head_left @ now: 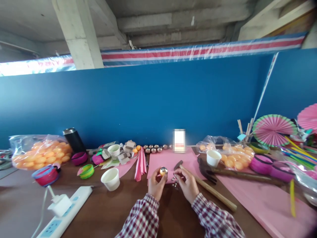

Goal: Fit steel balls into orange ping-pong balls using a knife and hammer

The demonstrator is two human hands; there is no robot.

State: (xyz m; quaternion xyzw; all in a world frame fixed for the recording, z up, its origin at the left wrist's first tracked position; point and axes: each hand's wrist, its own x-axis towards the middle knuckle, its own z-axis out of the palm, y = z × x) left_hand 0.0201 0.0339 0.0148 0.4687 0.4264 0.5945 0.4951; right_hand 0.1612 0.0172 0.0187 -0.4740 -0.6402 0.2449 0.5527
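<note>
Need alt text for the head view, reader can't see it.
A person's left grip holds a shiny ball near a pink sheet; the right grip is close by, whatever it holds unclear. Two hammers lie to the right; silver balls and bagged orange balls sit toward the brown table's far side.

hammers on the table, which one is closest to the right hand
The pale-handled hammer, running close past the right hand; the darker-handled hammer lies farther off to the right.
</note>
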